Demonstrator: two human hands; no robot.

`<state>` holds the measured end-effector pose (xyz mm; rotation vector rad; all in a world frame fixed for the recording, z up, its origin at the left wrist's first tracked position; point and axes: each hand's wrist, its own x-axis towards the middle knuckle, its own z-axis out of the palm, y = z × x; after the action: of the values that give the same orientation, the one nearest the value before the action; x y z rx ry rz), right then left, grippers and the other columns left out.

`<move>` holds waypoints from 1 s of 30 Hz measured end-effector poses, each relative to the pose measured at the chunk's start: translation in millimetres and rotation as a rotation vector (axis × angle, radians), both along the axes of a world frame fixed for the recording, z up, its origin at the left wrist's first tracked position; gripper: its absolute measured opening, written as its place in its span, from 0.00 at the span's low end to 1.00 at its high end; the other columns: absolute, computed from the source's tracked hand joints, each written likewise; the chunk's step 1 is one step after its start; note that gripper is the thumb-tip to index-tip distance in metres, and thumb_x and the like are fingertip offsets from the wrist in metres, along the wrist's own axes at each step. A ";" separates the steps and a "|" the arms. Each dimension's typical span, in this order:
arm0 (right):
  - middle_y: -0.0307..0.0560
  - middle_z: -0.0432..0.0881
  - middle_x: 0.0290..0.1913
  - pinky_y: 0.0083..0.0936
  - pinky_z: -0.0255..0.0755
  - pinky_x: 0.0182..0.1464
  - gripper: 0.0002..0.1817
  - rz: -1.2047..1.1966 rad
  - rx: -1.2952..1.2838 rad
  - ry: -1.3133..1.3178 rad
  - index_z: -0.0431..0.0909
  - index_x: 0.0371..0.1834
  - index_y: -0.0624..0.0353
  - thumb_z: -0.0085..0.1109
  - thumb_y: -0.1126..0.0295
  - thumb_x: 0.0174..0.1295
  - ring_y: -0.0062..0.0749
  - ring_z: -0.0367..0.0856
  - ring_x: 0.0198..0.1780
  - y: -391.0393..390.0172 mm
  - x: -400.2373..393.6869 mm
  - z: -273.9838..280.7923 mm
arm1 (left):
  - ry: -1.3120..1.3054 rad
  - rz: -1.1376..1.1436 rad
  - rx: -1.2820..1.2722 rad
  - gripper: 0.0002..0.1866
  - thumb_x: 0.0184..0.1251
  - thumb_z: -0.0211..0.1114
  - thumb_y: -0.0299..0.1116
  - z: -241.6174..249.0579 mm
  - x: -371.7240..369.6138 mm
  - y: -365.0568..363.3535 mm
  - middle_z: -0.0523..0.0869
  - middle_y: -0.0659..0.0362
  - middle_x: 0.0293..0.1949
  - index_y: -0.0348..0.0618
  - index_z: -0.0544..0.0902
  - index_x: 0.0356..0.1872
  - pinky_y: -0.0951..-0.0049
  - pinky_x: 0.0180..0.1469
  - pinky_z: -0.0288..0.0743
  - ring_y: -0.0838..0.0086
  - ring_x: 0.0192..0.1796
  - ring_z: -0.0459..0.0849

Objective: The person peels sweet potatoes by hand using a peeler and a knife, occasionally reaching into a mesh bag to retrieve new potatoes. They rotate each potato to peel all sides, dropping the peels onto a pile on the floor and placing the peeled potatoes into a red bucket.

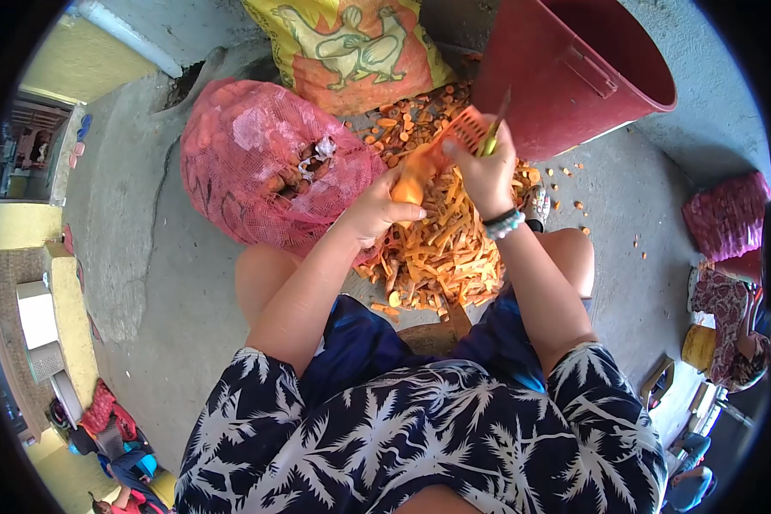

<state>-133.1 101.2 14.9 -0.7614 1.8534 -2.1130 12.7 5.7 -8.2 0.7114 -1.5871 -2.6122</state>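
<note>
My left hand [377,206] grips an orange carrot [409,182] above a heap of carrot peelings [441,248] on the concrete floor. My right hand [486,167] holds a peeler [464,130] with an orange comb-like head against the carrot's upper end. A beaded bracelet circles my right wrist. A pink net sack of carrots [265,167] lies open just left of my left hand. A large red bucket [574,73] stands right behind my right hand.
A yellow printed bag with a chicken picture [351,47] leans at the back. Cut carrot ends [411,116] lie scattered by it. Another pink sack [728,214] sits at the right. My bare knees flank the peel heap. People sit at the far right edge.
</note>
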 end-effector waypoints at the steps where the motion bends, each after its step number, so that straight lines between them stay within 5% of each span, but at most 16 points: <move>1: 0.45 0.80 0.36 0.23 0.73 0.40 0.19 -0.232 0.184 0.346 0.70 0.41 0.64 0.66 0.80 0.45 0.26 0.79 0.38 -1.1 -8.9 3.1 | -0.002 -0.002 0.002 0.41 0.43 0.69 0.23 0.7 0.6 1.6 0.74 0.60 0.45 0.40 0.60 0.63 0.73 0.48 0.70 0.73 0.48 0.74; 3: 0.46 0.80 0.36 0.21 0.73 0.38 0.20 -0.506 0.135 0.502 0.69 0.42 0.63 0.66 0.80 0.46 0.26 0.78 0.36 -3.2 -51.1 -11.2 | 0.009 -0.087 0.095 0.37 0.45 0.67 0.21 5.3 0.8 1.6 0.75 0.60 0.42 0.41 0.62 0.60 0.75 0.46 0.71 0.75 0.43 0.76; 5: 0.46 0.79 0.36 0.21 0.73 0.36 0.21 -0.553 0.066 0.179 0.67 0.43 0.63 0.66 0.80 0.47 0.26 0.78 0.35 3.4 -78.2 -10.4 | 0.041 -0.091 0.094 0.36 0.46 0.67 0.21 3.6 1.5 1.1 0.76 0.58 0.43 0.41 0.62 0.60 0.75 0.46 0.72 0.74 0.43 0.77; 10: 0.42 0.77 0.35 0.15 0.73 0.30 0.20 -0.227 -0.153 -0.119 0.66 0.42 0.59 0.66 0.78 0.49 0.21 0.77 0.33 11.3 -55.9 3.5 | 0.023 0.008 0.138 0.36 0.47 0.66 0.22 10.7 1.0 -4.5 0.77 0.58 0.43 0.41 0.62 0.61 0.75 0.44 0.72 0.75 0.42 0.78; 13: 0.41 0.78 0.36 0.16 0.72 0.28 0.22 0.019 0.107 -0.225 0.67 0.45 0.59 0.67 0.78 0.48 0.22 0.78 0.29 11.7 -34.0 4.3 | 0.018 -0.025 0.146 0.36 0.46 0.66 0.22 10.6 0.7 -3.6 0.77 0.58 0.42 0.41 0.62 0.61 0.76 0.41 0.73 0.75 0.41 0.78; 14: 0.43 0.79 0.34 0.20 0.73 0.29 0.20 -0.006 -0.027 0.081 0.69 0.43 0.59 0.66 0.78 0.47 0.26 0.79 0.28 2.2 -32.4 -10.1 | 0.004 -0.048 0.122 0.36 0.46 0.66 0.23 9.7 1.0 -3.3 0.77 0.58 0.42 0.41 0.62 0.61 0.76 0.40 0.73 0.75 0.40 0.78; 15: 0.43 0.79 0.34 0.20 0.73 0.29 0.20 -0.008 -0.027 0.079 0.69 0.43 0.59 0.66 0.78 0.47 0.26 0.79 0.28 0.8 -40.3 -18.7 | 0.002 -0.050 0.122 0.36 0.46 0.66 0.23 7.7 0.4 -2.8 0.77 0.58 0.42 0.41 0.62 0.61 0.76 0.40 0.73 0.75 0.40 0.78; 18: 0.48 0.81 0.35 0.21 0.74 0.35 0.16 -0.489 0.213 0.474 0.72 0.38 0.56 0.63 0.81 0.47 0.28 0.80 0.34 4.1 -49.4 9.7 | 0.047 -0.043 0.022 0.36 0.45 0.66 0.24 5.0 -2.0 0.0 0.77 0.58 0.40 0.41 0.63 0.60 0.76 0.37 0.73 0.75 0.37 0.78; 21: 0.44 0.79 0.33 0.22 0.74 0.31 0.18 -0.371 -0.104 0.038 0.69 0.40 0.62 0.66 0.80 0.47 0.26 0.79 0.31 7.1 -79.8 -11.1 | 0.058 -0.086 0.049 0.34 0.46 0.66 0.25 6.8 2.6 -0.8 0.78 0.58 0.38 0.41 0.64 0.58 0.77 0.37 0.72 0.76 0.35 0.78; 23: 0.42 0.78 0.32 0.20 0.72 0.26 0.20 -0.344 -0.081 0.038 0.67 0.41 0.63 0.67 0.78 0.47 0.23 0.77 0.28 10.8 -76.2 -9.6 | 0.085 -0.067 0.054 0.30 0.52 0.65 0.31 4.9 1.4 -4.1 0.78 0.58 0.37 0.41 0.65 0.57 0.78 0.37 0.72 0.76 0.36 0.78; 26: 0.40 0.77 0.31 0.15 0.63 0.18 0.20 -0.127 -0.165 -0.305 0.65 0.44 0.60 0.65 0.79 0.50 0.17 0.73 0.23 11.8 -65.5 -5.9 | 0.107 0.002 0.275 0.25 0.59 0.62 0.39 10.7 2.0 -4.7 0.79 0.58 0.36 0.41 0.67 0.55 0.77 0.38 0.73 0.76 0.36 0.78; 30: 0.39 0.75 0.26 0.15 0.61 0.18 0.16 -0.093 -0.184 -0.436 0.66 0.42 0.60 0.61 0.80 0.53 0.17 0.68 0.17 12.0 -56.9 5.4 | 0.111 0.027 0.144 0.23 0.62 0.59 0.46 7.8 -0.1 -2.6 0.79 0.58 0.36 0.41 0.70 0.51 0.77 0.39 0.73 0.76 0.37 0.78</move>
<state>-190.0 113.2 20.3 -0.2182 1.5039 -2.3010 12.6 3.1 -0.4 0.5772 -1.3626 -2.7151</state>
